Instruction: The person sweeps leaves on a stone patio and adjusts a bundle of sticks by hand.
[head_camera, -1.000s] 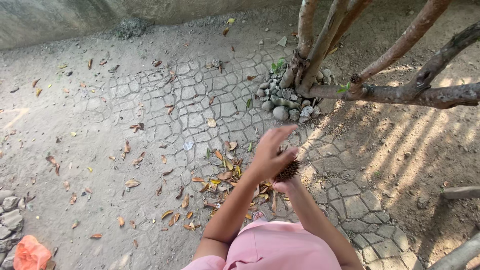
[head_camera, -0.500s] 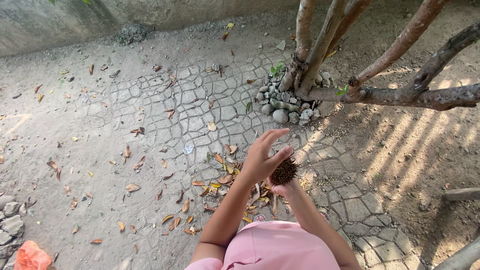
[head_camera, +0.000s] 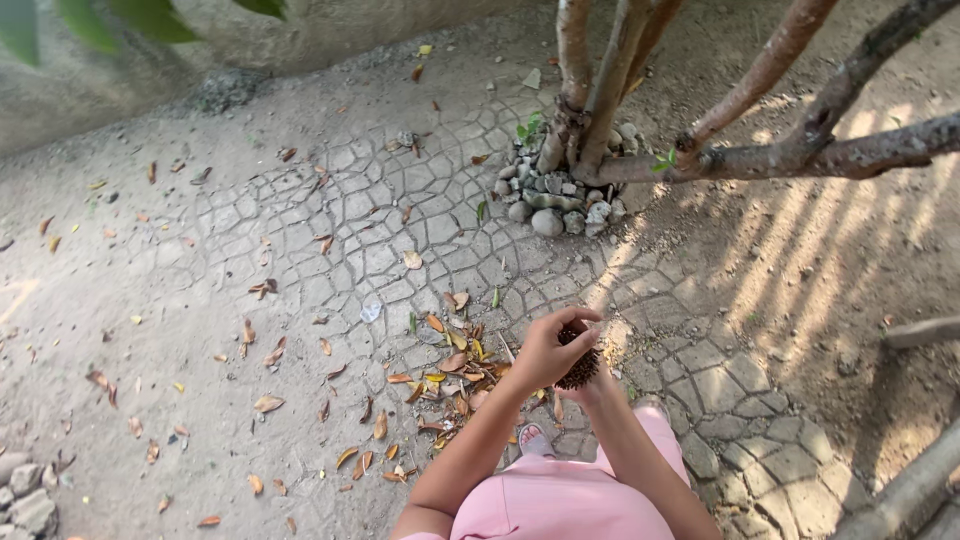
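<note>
- Paved ground (head_camera: 300, 230): cracked stone-pattern paving, dusty, running from the wall at the top of the view to the person's feet. It bears everything else noted here.
- Tree (head_camera: 610, 90): several slim trunks rise from one base at upper right, with one branch running off level to the right. A ring of grey stones (head_camera: 560, 200) is packed round the base, probably to hold the soil there.
- Person: pink clothing (head_camera: 570, 495) at the bottom edge, both forearms reaching forward, a sandalled foot (head_camera: 533, 438) just below the hands.
- Dry leaves (head_camera: 450, 370): a gathered heap lies just left of the hands; loose ones are scattered well apart over the paving further left.
- Left hand (head_camera: 548, 350): fingers curled over the top of the spiky brown bundle (head_camera: 578, 368), fingertips touching it, seemingly steadying or picking at it.
- Right hand (head_camera: 600, 385): mostly hidden under the bundle; it appears to cup and carry it from below, but the exact grip cannot be told.
- The bundle sits between both hands, held above the paving beside the leaf heap.
- Against the earlier frames: the left hand was raised with fingers spread above the bundle; now it has closed down onto it. Leaves, stones and tree are unchanged.
</note>
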